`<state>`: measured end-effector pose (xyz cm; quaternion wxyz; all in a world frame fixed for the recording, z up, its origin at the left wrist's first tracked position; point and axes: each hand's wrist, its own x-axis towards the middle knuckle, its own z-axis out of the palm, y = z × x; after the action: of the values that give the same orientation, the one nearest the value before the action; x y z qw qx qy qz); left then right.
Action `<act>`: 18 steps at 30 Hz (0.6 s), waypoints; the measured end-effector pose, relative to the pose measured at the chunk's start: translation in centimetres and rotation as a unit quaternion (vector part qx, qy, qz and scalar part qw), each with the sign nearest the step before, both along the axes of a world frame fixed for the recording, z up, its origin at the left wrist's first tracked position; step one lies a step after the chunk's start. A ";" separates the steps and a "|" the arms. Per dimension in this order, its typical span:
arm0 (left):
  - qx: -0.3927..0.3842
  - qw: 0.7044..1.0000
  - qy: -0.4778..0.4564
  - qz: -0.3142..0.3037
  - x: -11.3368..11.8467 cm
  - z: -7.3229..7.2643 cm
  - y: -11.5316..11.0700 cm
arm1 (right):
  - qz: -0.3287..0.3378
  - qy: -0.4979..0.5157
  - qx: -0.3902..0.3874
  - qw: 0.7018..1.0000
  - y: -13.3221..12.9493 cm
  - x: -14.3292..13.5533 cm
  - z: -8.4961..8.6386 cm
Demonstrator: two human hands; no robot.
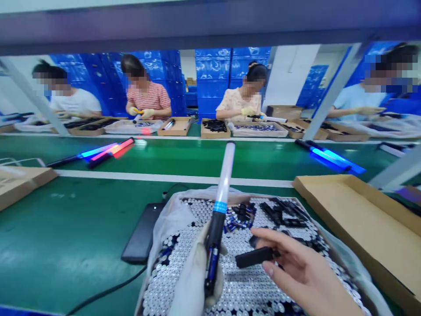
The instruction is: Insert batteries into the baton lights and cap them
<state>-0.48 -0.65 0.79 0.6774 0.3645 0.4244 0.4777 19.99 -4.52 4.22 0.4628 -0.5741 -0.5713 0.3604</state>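
Note:
My left hand (197,267), in a white glove, is closed around the black handle of a light stick (222,188). The stick points away from me, with a whitish tube and a blue band above the handle. Blue batteries (213,259) show in the handle's uncovered slot. Just right of it, my bare right hand (296,267) pinches a black battery cover (255,257) between thumb and fingers, apart from the stick. Below both hands is a lined box (149,263) packed with upright batteries (194,245). Loose batteries and black covers (286,213) lie on top of them.
A black power bank-like slab (141,237) with a cable lies left of the box. An open cardboard tray (358,210) stands at the right. Lit light sticks (113,151) lie on the green belt (184,158). Several co-workers (148,96) sit beyond, under an overhead beam (210,26).

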 end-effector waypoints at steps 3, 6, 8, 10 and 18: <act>0.003 1.000 -0.016 -0.005 -0.2 -0.2 -0.4 | 0.021 0.003 -0.017 1.000 0.3 -1.2 0.0; 0.000 1.000 -0.022 -0.020 -0.1 -0.2 -0.5 | -0.020 -0.010 -0.011 1.000 0.2 -1.0 -0.5; -0.004 0.999 -0.020 -0.033 0.2 0.0 -0.3 | -0.051 -0.045 -0.029 0.997 0.2 -0.2 -1.3; -0.009 0.999 -0.016 -0.047 0.5 0.3 0.0 | -0.101 -0.127 -0.041 0.986 0.1 1.2 -2.2; -0.019 0.997 -0.006 -0.072 1.4 1.2 0.2 | -0.399 -0.363 -0.087 0.838 -7.5 15.0 -2.7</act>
<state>0.91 -0.40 1.98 0.7191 0.3787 0.4021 0.4217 35.01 -11.97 1.54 0.2739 -0.8797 -0.3864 -0.0413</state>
